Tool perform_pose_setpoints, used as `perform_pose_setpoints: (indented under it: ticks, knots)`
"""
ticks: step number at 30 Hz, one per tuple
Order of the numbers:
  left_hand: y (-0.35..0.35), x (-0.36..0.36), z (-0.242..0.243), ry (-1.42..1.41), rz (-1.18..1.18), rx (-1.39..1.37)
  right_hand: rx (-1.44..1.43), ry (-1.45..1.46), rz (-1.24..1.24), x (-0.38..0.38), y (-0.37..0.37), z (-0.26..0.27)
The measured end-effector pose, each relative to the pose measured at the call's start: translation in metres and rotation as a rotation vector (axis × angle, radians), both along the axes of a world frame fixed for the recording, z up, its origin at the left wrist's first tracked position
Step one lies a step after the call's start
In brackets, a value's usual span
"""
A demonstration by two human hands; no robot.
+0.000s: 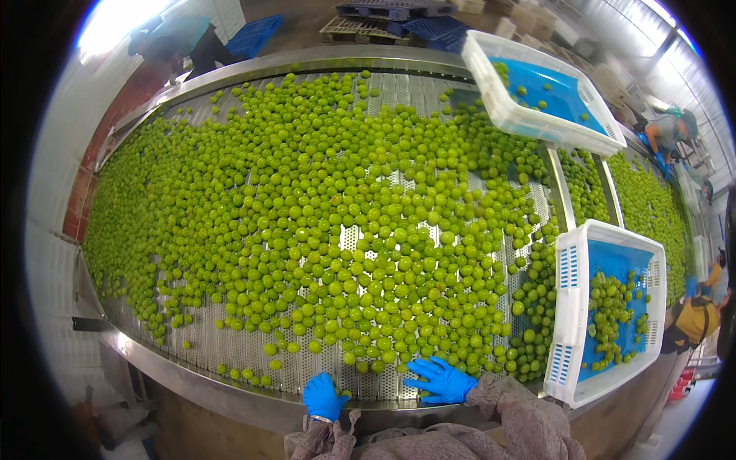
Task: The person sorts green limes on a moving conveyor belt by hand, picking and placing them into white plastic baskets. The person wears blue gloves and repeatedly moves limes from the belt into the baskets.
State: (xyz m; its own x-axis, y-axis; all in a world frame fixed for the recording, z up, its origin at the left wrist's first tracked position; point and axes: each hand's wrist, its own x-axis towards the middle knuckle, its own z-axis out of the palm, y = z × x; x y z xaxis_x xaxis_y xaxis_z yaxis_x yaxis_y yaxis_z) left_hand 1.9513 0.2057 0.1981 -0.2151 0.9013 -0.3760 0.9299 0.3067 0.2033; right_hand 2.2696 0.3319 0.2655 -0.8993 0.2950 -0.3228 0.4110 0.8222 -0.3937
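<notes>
Round green fruits (368, 218) lie spread over a perforated metal conveyor (198, 316) in front of me. My left hand (324, 397), in a blue glove, rests at the near edge of the conveyor with its fingers curled; a green fruit shows beside its thumb side, and whether it is held cannot be seen. To its right, my right hand (441, 380), also gloved in blue, reaches over the near fruits with its fingers spread. A fruit shows partly under that palm.
A white plastic crate (566, 322) with blue lining and some fruits stands at the right; another crate (529, 123) sits at the far right side. A metal rail (230, 391) borders the near side. Co-workers (667, 135) stand beyond, and pallets (368, 27) lie behind.
</notes>
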Motion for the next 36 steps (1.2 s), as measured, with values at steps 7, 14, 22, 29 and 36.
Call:
perform_pose_setpoints:
  ticks: [7, 14, 22, 29, 36]
  knots:
    - [0.017, 0.044, 0.001, 0.024, -0.093, -0.044, 0.191, 0.077, -0.158, 0.026, 0.021, -0.034]
    - [0.021, 0.060, -0.028, -0.294, 0.078, 0.155, 0.491, 0.108, -0.595, -0.016, 0.106, -0.026]
    - [0.065, 0.075, 0.003, -0.322, 0.105, 0.318, 0.507, 0.081, -0.713, -0.089, 0.249, -0.046]
    - [0.085, 0.089, 0.013, -0.348, 0.163, 0.324, 0.436, 0.120, -0.741, -0.160, 0.314, -0.042]
    - [0.052, 0.072, 0.020, -0.342, 0.288, 0.257, 0.315, 0.216, -0.231, -0.198, 0.278, -0.029]
